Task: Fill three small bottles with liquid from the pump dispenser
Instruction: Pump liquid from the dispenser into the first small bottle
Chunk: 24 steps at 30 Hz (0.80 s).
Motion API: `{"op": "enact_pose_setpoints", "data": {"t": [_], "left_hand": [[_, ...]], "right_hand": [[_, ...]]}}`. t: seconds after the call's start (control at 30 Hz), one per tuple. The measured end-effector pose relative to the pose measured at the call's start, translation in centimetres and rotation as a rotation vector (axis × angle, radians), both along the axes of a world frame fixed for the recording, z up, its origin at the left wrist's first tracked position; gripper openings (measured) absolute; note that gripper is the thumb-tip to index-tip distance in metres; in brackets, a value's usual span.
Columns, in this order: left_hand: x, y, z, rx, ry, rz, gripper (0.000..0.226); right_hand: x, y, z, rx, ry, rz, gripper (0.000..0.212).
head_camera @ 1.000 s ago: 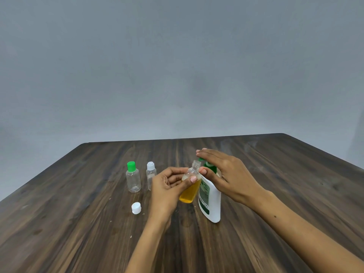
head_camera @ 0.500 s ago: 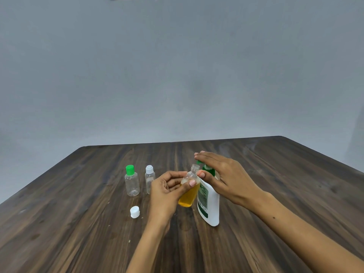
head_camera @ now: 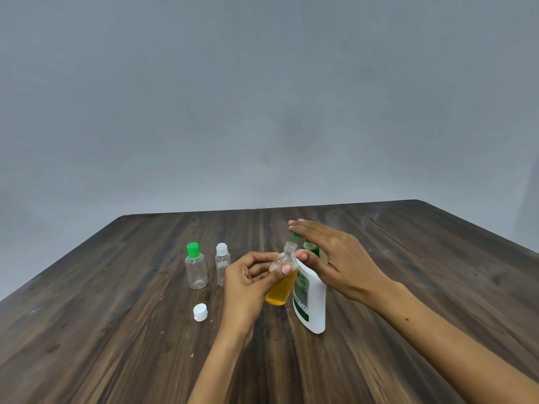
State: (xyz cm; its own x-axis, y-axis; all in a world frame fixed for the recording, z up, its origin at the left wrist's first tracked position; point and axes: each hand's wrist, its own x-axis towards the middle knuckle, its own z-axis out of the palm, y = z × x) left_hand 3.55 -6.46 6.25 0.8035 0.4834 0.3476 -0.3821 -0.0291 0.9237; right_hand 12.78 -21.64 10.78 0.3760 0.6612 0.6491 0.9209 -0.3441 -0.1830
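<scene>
We see our left hand [head_camera: 248,282] gripping an uncapped small bottle [head_camera: 281,282] half full of amber liquid, tilted toward the white pump dispenser [head_camera: 310,301]. Our right hand [head_camera: 335,258] lies flat over its green pump. Two capped clear bottles [head_camera: 196,271] and a loose white cap [head_camera: 200,312] stand on the table [head_camera: 116,330].
</scene>
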Motion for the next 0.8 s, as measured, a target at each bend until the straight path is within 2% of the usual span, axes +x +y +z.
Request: {"op": "enact_pose_setpoints", "data": {"t": [0.43,0.6,0.8], "left_hand": [[-0.1,-0.2,0.3,0.002,0.001,0.002,0.041],[-0.3,-0.3,0.5,-0.004,-0.003,0.0,0.034],[-0.5,-0.4,0.8,-0.009,-0.016,0.002,0.042]], "right_hand": [[0.0,0.3,-0.7,0.051,-0.021,-0.008,0.079],[-0.1,0.4,-1.3,0.082,-0.006,0.007,0.075],[-0.2,0.4,-0.8,0.072,-0.055,-0.022,0.076]]}}
